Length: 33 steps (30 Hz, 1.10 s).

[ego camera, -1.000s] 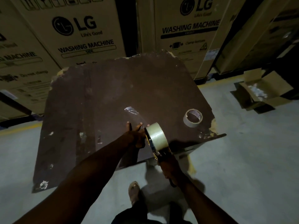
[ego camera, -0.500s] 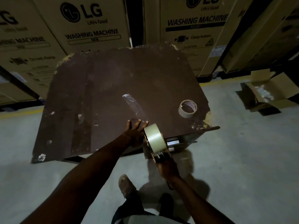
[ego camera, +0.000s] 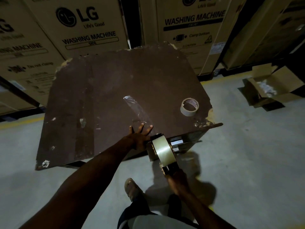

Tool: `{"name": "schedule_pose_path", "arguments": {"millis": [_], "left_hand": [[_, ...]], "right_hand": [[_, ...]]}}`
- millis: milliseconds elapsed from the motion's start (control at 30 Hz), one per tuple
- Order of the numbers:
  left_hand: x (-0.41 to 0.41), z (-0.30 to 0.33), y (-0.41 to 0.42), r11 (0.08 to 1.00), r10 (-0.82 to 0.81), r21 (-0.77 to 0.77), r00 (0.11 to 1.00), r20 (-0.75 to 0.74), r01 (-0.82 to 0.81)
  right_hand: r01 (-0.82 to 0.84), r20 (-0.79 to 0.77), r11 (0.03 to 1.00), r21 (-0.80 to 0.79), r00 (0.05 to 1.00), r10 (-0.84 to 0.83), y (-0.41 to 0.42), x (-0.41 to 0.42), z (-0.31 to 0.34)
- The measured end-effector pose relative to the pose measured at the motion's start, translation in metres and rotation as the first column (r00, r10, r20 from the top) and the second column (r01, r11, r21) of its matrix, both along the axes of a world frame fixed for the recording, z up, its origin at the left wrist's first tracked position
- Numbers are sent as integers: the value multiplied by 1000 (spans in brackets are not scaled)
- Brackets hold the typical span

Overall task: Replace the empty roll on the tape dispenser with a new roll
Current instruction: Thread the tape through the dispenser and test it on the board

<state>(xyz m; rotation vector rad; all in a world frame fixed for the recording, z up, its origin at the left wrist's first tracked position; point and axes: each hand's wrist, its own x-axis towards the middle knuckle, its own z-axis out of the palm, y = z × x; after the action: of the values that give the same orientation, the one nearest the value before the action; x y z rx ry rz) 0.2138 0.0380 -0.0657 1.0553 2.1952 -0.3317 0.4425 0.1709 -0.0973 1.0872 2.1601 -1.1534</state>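
My right hand [ego camera: 177, 180] grips the handle of a tape dispenser [ego camera: 159, 150] that carries a full pale roll of tape [ego camera: 164, 150], at the near edge of a dark brown board [ego camera: 92, 103]. A clear strip of tape [ego camera: 136, 109] runs from the dispenser out across the board. My left hand [ego camera: 140, 134] lies flat with fingers spread, pressing on the near end of that strip. An empty cardboard tape core [ego camera: 189, 106] lies flat on the board's right side.
Large LG washing machine cartons [ego camera: 85, 28] stand behind the board. An open cardboard box [ego camera: 270, 86] sits on the grey concrete floor at right. My sandalled foot [ego camera: 132, 187] is below the board's edge.
The dispenser has been drawn back toward me past the board's near edge, lengthening the clear strip. My left hand has spread flat on the strip.
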Motion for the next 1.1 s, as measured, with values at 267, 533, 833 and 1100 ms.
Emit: {"name": "schedule_pose_path", "arguments": {"millis": [267,533,833,1100], "left_hand": [[-13,-8,-1,996,86,14,992,88,-87],[-28,-22,-13,963,222,90,939,263,-253],[-30,-51,-21,882,387,151,868,311,-447],[-18,-10,1,958,179,192,968,178,-212]], "right_hand": [[9,6,1000,-10,1000,-9,-4,3,4],[-8,15,1000,22,1000,8,1,-10,-4],[-15,-3,1000,17,1000,15,-11,-19,13],[-3,7,1000,4,1000,3,-15,-23,23]]}}
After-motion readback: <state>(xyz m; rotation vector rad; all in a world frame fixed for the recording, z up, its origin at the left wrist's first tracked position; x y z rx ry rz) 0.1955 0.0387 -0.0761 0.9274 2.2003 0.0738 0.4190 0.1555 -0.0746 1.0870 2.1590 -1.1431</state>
